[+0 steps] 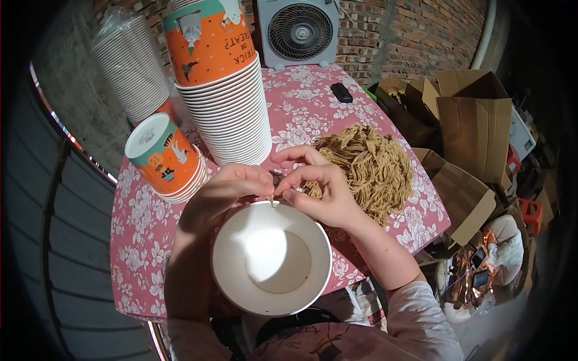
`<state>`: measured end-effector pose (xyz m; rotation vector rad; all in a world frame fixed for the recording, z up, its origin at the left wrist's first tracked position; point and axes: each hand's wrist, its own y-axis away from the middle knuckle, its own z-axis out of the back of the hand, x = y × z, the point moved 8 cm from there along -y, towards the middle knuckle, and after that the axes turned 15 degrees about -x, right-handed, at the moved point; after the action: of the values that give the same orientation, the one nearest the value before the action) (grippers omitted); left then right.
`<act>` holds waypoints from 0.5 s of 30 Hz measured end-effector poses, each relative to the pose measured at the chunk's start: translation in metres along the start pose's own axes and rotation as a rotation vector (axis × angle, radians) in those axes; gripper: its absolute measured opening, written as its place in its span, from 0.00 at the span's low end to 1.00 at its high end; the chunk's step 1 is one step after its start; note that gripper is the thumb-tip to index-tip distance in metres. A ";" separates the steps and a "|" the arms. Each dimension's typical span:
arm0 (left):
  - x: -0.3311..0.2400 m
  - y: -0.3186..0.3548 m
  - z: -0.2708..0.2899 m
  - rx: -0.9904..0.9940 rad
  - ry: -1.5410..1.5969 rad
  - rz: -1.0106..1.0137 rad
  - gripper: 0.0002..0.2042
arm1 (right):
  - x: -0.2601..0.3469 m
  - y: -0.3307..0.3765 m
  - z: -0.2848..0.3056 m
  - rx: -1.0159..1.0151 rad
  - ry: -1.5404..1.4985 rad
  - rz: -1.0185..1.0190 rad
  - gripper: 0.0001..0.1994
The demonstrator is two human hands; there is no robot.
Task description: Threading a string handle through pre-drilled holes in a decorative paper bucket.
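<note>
Head cam view: both hands meet right over the far rim of a big white paper bucket cup (271, 265) that sits close to the body, mouth up and empty inside. The left hand (226, 192) and right hand (319, 192) are each pinched shut on a short bit of tan string (273, 200) right at the rim, probably so the fingertips can work it against the edge. Just behind the right hand lies a heap of tan string loops (367, 168) on the pink floral tablecloth (141, 234), within easy reach. Tall stacks of orange printed cups (226, 90) crowd the left side, one stack lying tipped over (165, 157). A white fan (299, 31) stands at the back, cardboard boxes (472, 126) to the right.
</note>
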<state>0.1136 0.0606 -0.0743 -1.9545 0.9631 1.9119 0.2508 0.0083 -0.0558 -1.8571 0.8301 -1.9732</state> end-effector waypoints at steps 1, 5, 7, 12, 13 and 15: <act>0.000 0.001 0.000 -0.002 0.002 -0.001 0.06 | -0.001 0.000 -0.001 0.009 0.001 -0.017 0.04; 0.001 0.001 -0.003 0.006 0.028 -0.011 0.07 | -0.010 0.001 0.000 0.023 -0.020 -0.058 0.05; 0.002 0.000 -0.001 -0.008 0.030 -0.010 0.07 | -0.012 0.001 -0.001 0.024 -0.015 -0.046 0.05; 0.004 -0.001 0.000 0.001 -0.040 0.036 0.08 | -0.010 0.002 -0.005 0.021 -0.001 -0.057 0.05; 0.004 -0.001 0.000 0.001 -0.039 0.037 0.08 | -0.011 0.002 -0.005 0.017 0.005 -0.079 0.05; 0.004 -0.002 0.000 0.012 -0.031 0.016 0.07 | -0.013 0.002 -0.005 0.013 0.010 -0.102 0.05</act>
<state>0.1140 0.0609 -0.0783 -1.9107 0.9815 1.9348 0.2473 0.0151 -0.0676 -1.9193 0.7370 -2.0453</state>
